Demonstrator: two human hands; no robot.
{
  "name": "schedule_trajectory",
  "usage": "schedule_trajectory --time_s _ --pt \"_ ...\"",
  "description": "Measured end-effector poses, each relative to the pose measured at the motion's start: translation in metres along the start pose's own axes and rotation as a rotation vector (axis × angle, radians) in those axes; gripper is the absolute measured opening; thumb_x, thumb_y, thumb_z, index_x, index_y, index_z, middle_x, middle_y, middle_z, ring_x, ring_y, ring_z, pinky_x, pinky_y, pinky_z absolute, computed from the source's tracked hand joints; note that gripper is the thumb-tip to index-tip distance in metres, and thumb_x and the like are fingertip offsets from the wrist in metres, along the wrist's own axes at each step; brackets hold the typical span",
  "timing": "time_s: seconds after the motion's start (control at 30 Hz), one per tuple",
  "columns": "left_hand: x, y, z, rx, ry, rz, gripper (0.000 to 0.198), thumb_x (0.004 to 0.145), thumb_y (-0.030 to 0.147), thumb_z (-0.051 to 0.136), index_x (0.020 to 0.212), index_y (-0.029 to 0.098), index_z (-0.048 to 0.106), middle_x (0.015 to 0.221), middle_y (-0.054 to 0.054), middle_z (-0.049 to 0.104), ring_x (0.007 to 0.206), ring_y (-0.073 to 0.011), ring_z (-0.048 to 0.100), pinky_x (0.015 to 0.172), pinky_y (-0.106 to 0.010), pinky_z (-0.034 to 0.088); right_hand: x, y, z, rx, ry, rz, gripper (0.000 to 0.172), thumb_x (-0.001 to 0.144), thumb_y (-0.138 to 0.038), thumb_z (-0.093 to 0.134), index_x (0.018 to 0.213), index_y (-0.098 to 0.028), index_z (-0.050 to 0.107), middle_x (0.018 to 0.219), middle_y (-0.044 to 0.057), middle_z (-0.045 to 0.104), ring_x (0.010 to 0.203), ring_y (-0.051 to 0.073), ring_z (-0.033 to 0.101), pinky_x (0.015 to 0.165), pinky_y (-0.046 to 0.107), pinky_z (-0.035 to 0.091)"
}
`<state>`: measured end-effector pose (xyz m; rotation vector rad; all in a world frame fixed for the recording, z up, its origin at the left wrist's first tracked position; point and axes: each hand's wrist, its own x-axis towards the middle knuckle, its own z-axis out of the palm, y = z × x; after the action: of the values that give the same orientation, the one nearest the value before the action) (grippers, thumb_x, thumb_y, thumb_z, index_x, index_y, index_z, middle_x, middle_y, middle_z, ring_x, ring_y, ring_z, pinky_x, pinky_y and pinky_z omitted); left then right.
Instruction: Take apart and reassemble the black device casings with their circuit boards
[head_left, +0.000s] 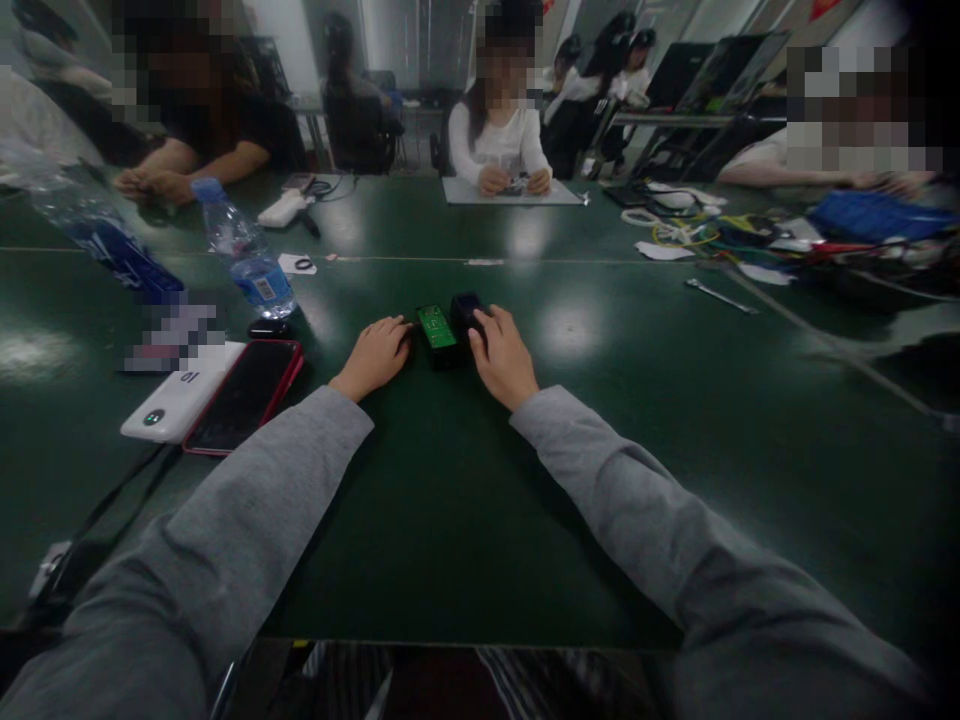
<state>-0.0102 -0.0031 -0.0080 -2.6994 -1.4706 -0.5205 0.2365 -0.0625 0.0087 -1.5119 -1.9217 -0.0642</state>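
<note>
A green circuit board (436,327) sits in a small black case on the dark green table, between my hands. My left hand (377,355) rests just left of it, palm down with fingers stretched out, their tips close to the case's dark edge. On the other side, my right hand (505,355) has its thumb and fingers on the right side of a black plastic casing (466,305). That casing lies beside the board, slightly farther from me. My right hand covers part of it, so its underside is hidden.
At left lie a red-edged phone (244,396), a white power bank (176,398) and a black earbud case (268,328). Two plastic bottles, one a water bottle (251,260), stand behind. A wrench (721,296) and tangled cables (690,225) lie right. Other people sit across the table.
</note>
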Motion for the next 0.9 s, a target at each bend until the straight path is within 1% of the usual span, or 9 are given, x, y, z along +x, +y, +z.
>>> schedule_trajectory --time_s 0.1,0.17,0.27,0.33,0.57,0.67,0.77,0.87,0.9 --pt "0.000 0.000 0.001 -0.003 0.008 -0.003 0.040 0.103 0.027 0.042 0.138 0.015 0.055 0.149 -0.014 0.053 0.138 -0.0278 0.049 0.115 -0.052 0.040 -0.001 -0.004 -0.003 -0.084 0.048 -0.061 0.052 0.106 -0.045 0.031 0.151 -0.021 0.042 0.161 0.013 0.029 0.148 0.032 0.029 0.119 0.055 0.032" --pt "0.000 0.000 0.002 -0.002 0.021 -0.001 0.040 0.103 0.027 0.041 0.137 0.014 0.056 0.148 -0.015 0.054 0.137 -0.0282 0.050 0.115 -0.052 0.040 -0.002 -0.008 -0.004 -0.129 -0.001 -0.157 0.051 0.106 -0.045 0.032 0.153 -0.026 0.041 0.165 0.007 0.023 0.151 0.030 0.021 0.121 0.055 0.025" --pt "0.001 -0.001 0.004 0.001 0.031 0.002 0.040 0.102 0.027 0.041 0.137 0.013 0.056 0.147 -0.016 0.054 0.137 -0.0283 0.050 0.115 -0.052 0.040 -0.004 -0.013 -0.004 -0.179 -0.119 -0.286 0.048 0.107 -0.044 0.032 0.150 -0.028 0.046 0.165 0.003 0.025 0.152 0.026 0.019 0.124 0.051 0.018" --pt "0.001 -0.002 0.005 -0.001 0.033 0.003 0.040 0.102 0.027 0.041 0.137 0.014 0.057 0.147 -0.015 0.055 0.137 -0.0281 0.050 0.115 -0.052 0.040 -0.005 -0.014 -0.002 -0.205 -0.140 -0.306 0.047 0.107 -0.045 0.031 0.148 -0.028 0.049 0.165 0.003 0.027 0.152 0.025 0.019 0.123 0.050 0.017" --pt "0.000 0.000 0.003 -0.025 0.038 0.006 0.040 0.102 0.027 0.041 0.136 0.015 0.056 0.147 -0.015 0.055 0.136 -0.0283 0.050 0.113 -0.053 0.040 -0.006 -0.012 0.000 -0.229 -0.131 -0.297 0.048 0.108 -0.049 0.030 0.148 -0.030 0.049 0.164 0.005 0.027 0.151 0.025 0.020 0.122 0.049 0.018" --pt "-0.001 0.005 -0.003 -0.019 0.081 -0.008 0.039 0.103 0.029 0.038 0.137 0.018 0.056 0.143 -0.014 0.058 0.134 -0.0287 0.053 0.113 -0.054 0.038 -0.005 -0.012 -0.003 -0.199 -0.104 -0.290 0.050 0.107 -0.051 0.029 0.149 -0.030 0.047 0.163 0.006 0.028 0.150 0.026 0.022 0.120 0.050 0.022" --pt "-0.003 0.016 -0.012 -0.057 0.203 -0.040 0.041 0.106 0.037 0.034 0.136 0.020 0.056 0.139 -0.011 0.062 0.131 -0.0270 0.054 0.115 -0.052 0.034 -0.003 -0.010 -0.005 -0.143 -0.006 -0.191 0.050 0.108 -0.047 0.026 0.152 -0.031 0.041 0.161 0.007 0.029 0.147 0.027 0.027 0.118 0.050 0.028" --pt "-0.005 0.030 -0.019 -0.151 0.308 -0.119 0.049 0.108 0.049 0.026 0.140 0.021 0.051 0.142 -0.011 0.060 0.132 -0.0248 0.054 0.113 -0.048 0.037 -0.001 -0.005 -0.003 -0.087 0.070 -0.040 0.049 0.108 -0.044 0.025 0.153 -0.030 0.040 0.155 0.011 0.035 0.143 0.028 0.034 0.113 0.051 0.036" --pt "-0.006 0.036 -0.019 -0.174 0.315 -0.130 0.054 0.106 0.055 0.028 0.143 0.021 0.047 0.144 -0.012 0.057 0.134 -0.0256 0.053 0.112 -0.048 0.039 0.000 -0.002 -0.002 -0.072 0.075 -0.009 0.050 0.108 -0.044 0.027 0.153 -0.028 0.041 0.153 0.012 0.038 0.141 0.029 0.036 0.112 0.051 0.038"
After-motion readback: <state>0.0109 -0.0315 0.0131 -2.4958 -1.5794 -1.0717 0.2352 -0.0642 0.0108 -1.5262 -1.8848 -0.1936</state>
